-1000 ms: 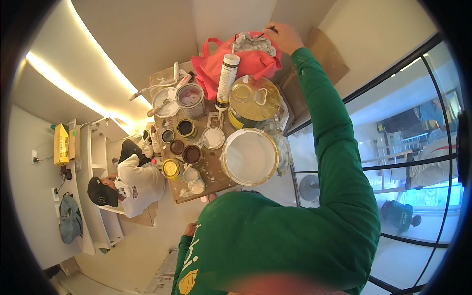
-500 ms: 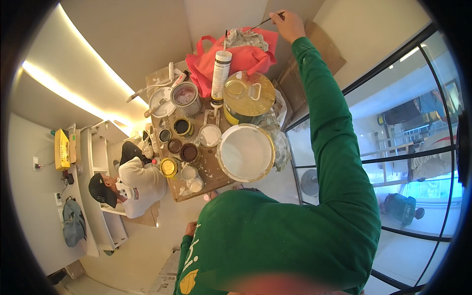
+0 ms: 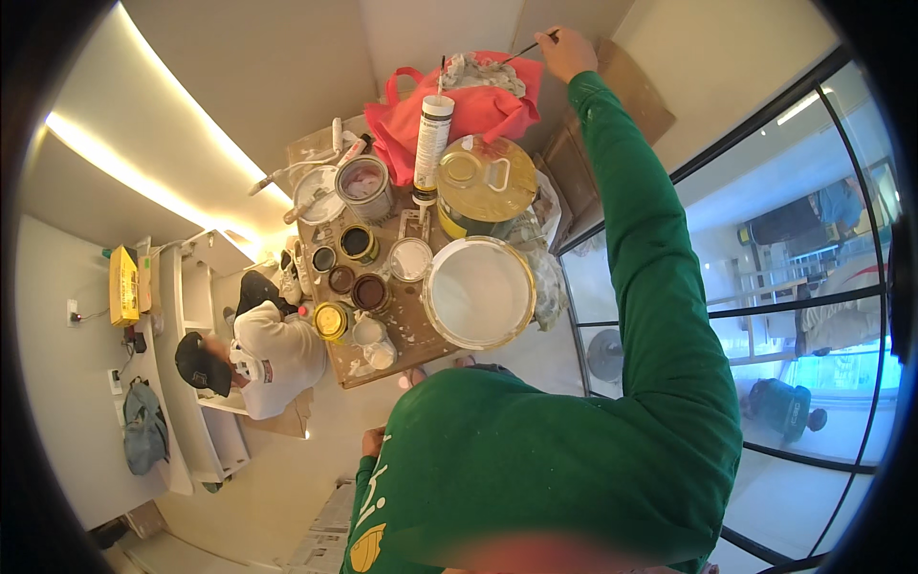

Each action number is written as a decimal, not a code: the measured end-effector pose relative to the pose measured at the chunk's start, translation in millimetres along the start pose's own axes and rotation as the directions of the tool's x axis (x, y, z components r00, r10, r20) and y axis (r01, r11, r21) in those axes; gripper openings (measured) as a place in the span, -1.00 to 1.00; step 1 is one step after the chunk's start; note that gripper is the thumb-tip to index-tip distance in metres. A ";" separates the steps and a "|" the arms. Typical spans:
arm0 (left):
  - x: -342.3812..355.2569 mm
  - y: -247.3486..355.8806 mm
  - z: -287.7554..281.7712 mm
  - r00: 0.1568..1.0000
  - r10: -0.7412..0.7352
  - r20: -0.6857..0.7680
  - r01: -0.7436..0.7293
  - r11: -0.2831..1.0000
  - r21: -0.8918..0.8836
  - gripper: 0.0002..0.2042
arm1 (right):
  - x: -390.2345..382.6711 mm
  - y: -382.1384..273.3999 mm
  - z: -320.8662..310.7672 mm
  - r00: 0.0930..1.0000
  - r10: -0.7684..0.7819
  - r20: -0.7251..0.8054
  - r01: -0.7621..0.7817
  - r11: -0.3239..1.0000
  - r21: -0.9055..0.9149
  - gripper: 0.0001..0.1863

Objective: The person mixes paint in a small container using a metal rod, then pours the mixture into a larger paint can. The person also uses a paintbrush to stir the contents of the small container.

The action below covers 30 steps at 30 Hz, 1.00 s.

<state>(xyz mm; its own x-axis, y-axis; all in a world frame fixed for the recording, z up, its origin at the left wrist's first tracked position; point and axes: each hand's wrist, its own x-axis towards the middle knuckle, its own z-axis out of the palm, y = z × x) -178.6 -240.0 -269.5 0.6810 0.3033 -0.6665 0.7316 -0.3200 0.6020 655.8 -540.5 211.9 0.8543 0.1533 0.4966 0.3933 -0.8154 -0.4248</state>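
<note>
Right hand (image 3: 566, 50) stretched far up, pinching a thin brush (image 3: 528, 45) above the red bag (image 3: 459, 110), clear of open cans crowding the bench (image 3: 406, 330); left hand (image 3: 372, 442) low at the hip, grip unclear.

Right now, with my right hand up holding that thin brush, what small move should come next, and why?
Probably bring the thin brush down to the open white paint bucket: the right hand holds it high above the red bag, well away from any paint.
</note>
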 end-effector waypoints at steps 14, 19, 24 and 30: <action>-6.3 -8.6 7.7 0.999 -0.027 -0.040 0.020 0.987 -0.163 -0.64 | -2.9 -12.8 -48.8 0.945 -0.294 0.147 0.276 0.952 0.131 -0.59; -0.1 -13.0 5.3 0.999 0.035 -0.034 -0.037 0.998 -0.056 -0.67 | -3.7 -7.6 -87.1 0.967 -0.056 0.249 -0.089 0.841 0.533 -0.59; 4.2 -10.2 -2.1 1.000 -0.012 0.024 0.015 0.992 -0.127 -0.65 | -16.3 -8.4 -100.4 0.956 -0.045 0.290 -0.159 0.750 0.642 -0.59; 3.4 -11.3 -6.0 1.000 0.003 0.016 -0.002 0.995 -0.102 -0.62 | -29.8 -17.8 -96.8 0.959 -0.025 0.283 -0.182 0.709 0.681 -0.59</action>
<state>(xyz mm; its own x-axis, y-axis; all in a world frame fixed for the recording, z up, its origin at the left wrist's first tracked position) -184.3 -229.9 -275.9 0.6828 0.2883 -0.6713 0.7298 -0.2268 0.6449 590.5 -584.6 278.0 0.9053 0.3256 0.2728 0.3546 -0.2258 -0.9073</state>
